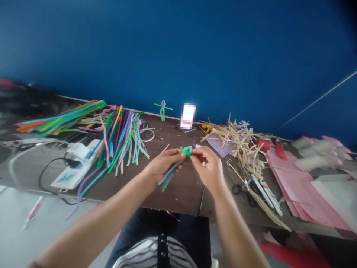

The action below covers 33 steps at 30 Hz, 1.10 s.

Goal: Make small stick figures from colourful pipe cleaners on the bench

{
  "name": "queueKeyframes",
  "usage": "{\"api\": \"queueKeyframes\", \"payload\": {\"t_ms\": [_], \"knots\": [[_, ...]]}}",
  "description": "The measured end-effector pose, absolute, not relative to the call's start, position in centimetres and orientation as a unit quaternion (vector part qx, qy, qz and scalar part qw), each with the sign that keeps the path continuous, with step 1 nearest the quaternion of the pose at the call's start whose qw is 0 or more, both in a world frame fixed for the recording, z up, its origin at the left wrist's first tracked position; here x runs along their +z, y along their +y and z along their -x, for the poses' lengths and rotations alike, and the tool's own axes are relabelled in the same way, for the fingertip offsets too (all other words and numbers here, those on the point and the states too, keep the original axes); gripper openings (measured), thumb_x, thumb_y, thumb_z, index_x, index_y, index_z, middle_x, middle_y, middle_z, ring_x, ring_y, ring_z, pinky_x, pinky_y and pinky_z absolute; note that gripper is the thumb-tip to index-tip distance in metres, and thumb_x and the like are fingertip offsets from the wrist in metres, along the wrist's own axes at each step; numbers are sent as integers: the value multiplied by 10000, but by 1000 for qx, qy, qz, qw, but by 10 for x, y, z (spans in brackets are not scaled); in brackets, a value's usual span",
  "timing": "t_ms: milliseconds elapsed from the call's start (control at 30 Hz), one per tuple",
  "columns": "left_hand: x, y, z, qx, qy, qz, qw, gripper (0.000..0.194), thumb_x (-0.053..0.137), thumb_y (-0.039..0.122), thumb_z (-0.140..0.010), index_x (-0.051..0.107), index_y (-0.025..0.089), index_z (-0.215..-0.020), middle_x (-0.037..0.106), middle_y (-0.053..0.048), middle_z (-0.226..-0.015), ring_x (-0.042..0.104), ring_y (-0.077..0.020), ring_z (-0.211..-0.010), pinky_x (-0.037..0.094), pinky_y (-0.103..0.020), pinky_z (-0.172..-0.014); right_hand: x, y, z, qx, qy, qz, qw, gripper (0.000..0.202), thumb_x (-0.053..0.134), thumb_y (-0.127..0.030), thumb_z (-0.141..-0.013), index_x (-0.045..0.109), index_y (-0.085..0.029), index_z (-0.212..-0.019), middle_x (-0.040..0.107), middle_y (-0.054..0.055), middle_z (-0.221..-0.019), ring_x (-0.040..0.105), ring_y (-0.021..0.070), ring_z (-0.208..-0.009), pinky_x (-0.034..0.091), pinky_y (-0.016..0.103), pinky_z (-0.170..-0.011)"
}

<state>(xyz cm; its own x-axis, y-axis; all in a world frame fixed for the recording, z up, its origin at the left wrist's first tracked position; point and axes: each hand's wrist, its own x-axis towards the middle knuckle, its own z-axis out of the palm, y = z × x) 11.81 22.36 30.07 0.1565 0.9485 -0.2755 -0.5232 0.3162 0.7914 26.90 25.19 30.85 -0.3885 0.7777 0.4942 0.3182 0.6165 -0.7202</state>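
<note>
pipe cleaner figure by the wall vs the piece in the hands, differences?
The standing figure is upright on the table near the wall, untouched; the held piece is pinched between the left hand and right hand. The standing figure has spread arms and a pinkish head; the held piece is a green loop with trailing stems. Both are mostly green.

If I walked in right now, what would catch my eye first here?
Probably the two hands in the middle: the left hand and right hand together pinch a green and blue-grey pipe cleaner piece above the dark table. Left of them lies a bright fan of colourful pipe cleaners. At the back, by the blue wall, stands a small pipe cleaner figure.
</note>
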Motion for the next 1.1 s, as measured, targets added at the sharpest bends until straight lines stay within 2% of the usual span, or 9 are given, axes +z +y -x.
{"api": "queueKeyframes", "payload": {"t_ms": [133,267,533,700,867,967,1100], "knots": [[303,222,-117,505,409,-265,713,142,672,197,-653,584,122,-736,585,12,-620,532,-48,-461,409,-124,-396,311,252,-272,208,-823,335,409,84,509,-164,-777,585,-193,-799,574,25,-760,544,148,-710,441,275,-670],[303,220,-119,503,393,-251,728,89,636,160,-693,606,119,-766,573,18,-571,496,-28,-431,390,-108,-389,313,249,-272,167,-826,341,416,89,491,-162,-789,575,-187,-772,577,32,-753,543,156,-725,434,286,-690],[307,216,-123,523,384,-251,718,124,645,148,-675,628,98,-787,553,16,-550,494,-35,-459,402,-115,-422,315,242,-271,138,-823,363,415,88,490,-179,-801,570,-191,-766,580,31,-738,547,158,-723,434,281,-692],[306,213,-122,522,384,-271,712,212,667,182,-652,631,102,-846,562,8,-622,501,-39,-505,408,-126,-454,318,238,-271,120,-824,365,415,94,491,-168,-797,572,-197,-757,580,29,-724,538,163,-724,426,286,-692],[305,211,-124,531,401,-311,679,238,678,274,-649,615,127,-825,509,36,-552,438,-29,-437,317,-127,-385,317,235,-272,105,-837,352,405,139,463,-123,-791,569,-210,-766,588,42,-742,531,181,-752,423,310,-707],[305,209,-127,541,422,-318,654,210,684,273,-641,602,137,-778,475,54,-502,403,-23,-405,281,-130,-375,317,233,-272,104,-837,352,406,137,468,-128,-790,569,-209,-745,588,44,-738,533,183,-750,423,320,-719],[303,208,-126,532,406,-315,673,184,674,253,-651,599,135,-771,464,50,-491,392,-25,-407,261,-122,-361,317,230,-277,174,-821,353,413,84,503,-162,-782,573,-208,-772,588,24,-728,545,159,-709,435,303,-714]]}}
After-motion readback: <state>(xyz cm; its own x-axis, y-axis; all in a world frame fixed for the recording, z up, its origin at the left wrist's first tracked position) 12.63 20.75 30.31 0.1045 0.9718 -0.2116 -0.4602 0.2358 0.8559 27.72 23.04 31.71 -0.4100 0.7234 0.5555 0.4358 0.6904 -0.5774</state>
